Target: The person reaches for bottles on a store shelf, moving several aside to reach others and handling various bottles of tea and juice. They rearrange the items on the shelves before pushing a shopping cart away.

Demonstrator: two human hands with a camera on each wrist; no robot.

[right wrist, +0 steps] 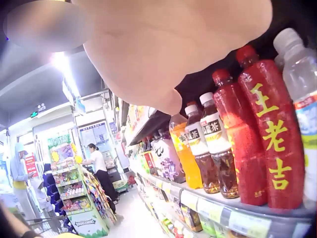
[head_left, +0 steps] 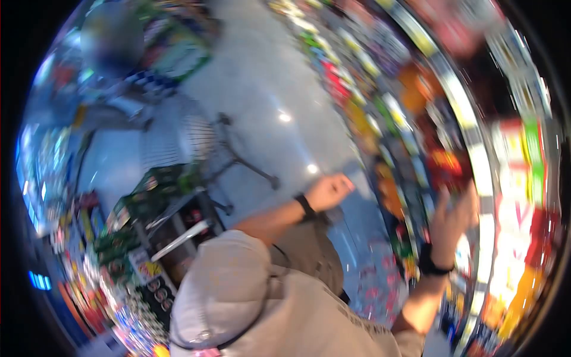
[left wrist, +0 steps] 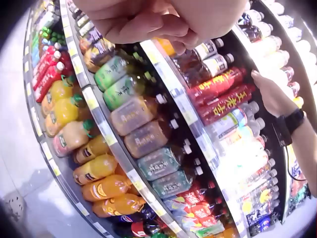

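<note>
My right hand [head_left: 453,223] reaches up toward the drink shelf, with fingers extended and nothing gripped. Two red herbal tea bottles [right wrist: 273,139] with large yellow characters stand on that shelf, just below the palm in the right wrist view. The left wrist view shows the right hand [left wrist: 275,101] beside the caps of the red bottles [left wrist: 223,94]. Dark tea bottles [right wrist: 218,148] with white labels are their neighbours. My left hand [head_left: 328,191] hangs over the aisle floor, its fingers loosely curled around nothing; its fingers [left wrist: 143,27] fill the top of the left wrist view.
Lower shelves hold green bottles [left wrist: 116,82] and orange drink bottles [left wrist: 119,203]. A price-tag rail [right wrist: 237,220] runs along the shelf edge. A wire shopping cart [head_left: 199,137] stands across the aisle. People and a snack display [right wrist: 74,198] are farther off.
</note>
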